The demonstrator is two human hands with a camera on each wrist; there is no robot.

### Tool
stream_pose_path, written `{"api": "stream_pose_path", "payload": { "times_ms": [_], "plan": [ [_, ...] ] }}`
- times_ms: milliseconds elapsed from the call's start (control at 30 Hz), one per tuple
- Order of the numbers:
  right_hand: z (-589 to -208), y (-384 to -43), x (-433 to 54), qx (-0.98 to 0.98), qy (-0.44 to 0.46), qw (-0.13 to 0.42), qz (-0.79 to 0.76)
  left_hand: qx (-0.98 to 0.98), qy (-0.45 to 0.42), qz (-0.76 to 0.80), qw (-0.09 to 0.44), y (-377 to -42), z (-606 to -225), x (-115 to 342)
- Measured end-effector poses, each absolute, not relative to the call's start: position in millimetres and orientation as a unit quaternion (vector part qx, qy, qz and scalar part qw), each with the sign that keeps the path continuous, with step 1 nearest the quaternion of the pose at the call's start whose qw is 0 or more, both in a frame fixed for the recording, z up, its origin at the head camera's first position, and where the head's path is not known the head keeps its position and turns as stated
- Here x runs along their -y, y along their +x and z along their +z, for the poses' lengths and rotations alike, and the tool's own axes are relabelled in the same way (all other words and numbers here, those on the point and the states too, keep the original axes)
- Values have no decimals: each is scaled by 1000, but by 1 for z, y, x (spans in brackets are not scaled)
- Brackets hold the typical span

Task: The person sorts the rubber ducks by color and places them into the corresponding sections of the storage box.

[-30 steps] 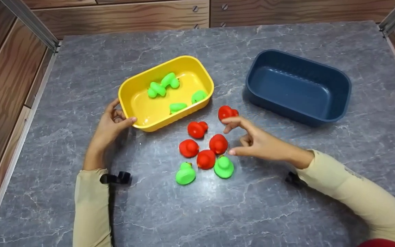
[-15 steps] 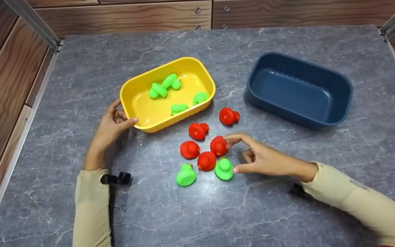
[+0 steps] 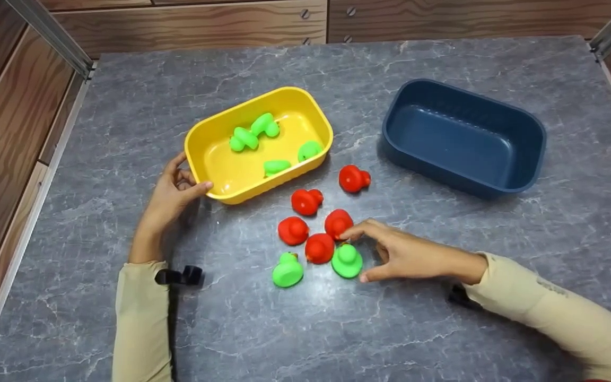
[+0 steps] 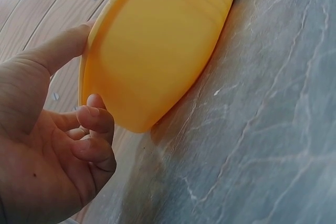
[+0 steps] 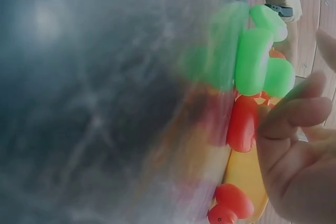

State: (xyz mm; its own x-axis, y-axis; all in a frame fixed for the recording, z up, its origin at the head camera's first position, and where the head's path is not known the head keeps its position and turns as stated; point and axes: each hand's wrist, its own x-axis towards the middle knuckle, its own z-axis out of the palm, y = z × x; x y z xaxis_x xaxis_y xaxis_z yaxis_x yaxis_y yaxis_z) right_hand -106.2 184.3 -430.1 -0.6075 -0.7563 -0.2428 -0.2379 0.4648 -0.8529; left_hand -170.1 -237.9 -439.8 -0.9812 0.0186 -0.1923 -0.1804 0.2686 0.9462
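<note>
My left hand [image 3: 170, 193] holds the near left end of a yellow tub [image 3: 226, 164], thumb over its rim; in the left wrist view the other fingers curl against the outer wall. Several green toy ducks lie inside. My right hand [image 3: 417, 257] is beside a green toy duck [image 3: 347, 262] on the table, thumb and forefinger spread on either side of its near end with a gap showing. The forefinger tip overlaps a red toy duck [image 3: 338, 223]. In the right wrist view, the green duck [image 5: 253, 61] stands just past the fingertips.
Another green duck [image 3: 287, 271] lies to the left. More red ducks, among them a front one [image 3: 319, 248] and a far one [image 3: 353, 179], lie between the tub and my right hand. A dark blue tub [image 3: 454, 143] with nothing inside stands at the back right.
My right hand has moved toward me, from beside the far red ducks down to the green duck at the right. My left hand stays on the yellow tub.
</note>
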Motion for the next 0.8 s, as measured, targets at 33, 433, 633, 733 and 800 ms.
{"api": "stream_pose_path", "payload": {
  "times_ms": [33,433,633,733,800],
  "plan": [
    [-430,-106,-184,-799,-313,313,-407,-792,-52,603,82,-170,-440,238],
    [-430,-107,-176,-840,-328,292,-318,-793,-49,602,81,-172,-440,239],
    [-431,-106,-172,-852,-324,290,-292,-790,-47,606,79,-171,-440,238],
    [-431,-104,-169,-856,-324,283,-286,-787,-42,610,78,-170,-441,238],
    [-431,-103,-168,-859,-324,280,-281,-786,-41,612,78,-169,-441,238]
  ]
}}
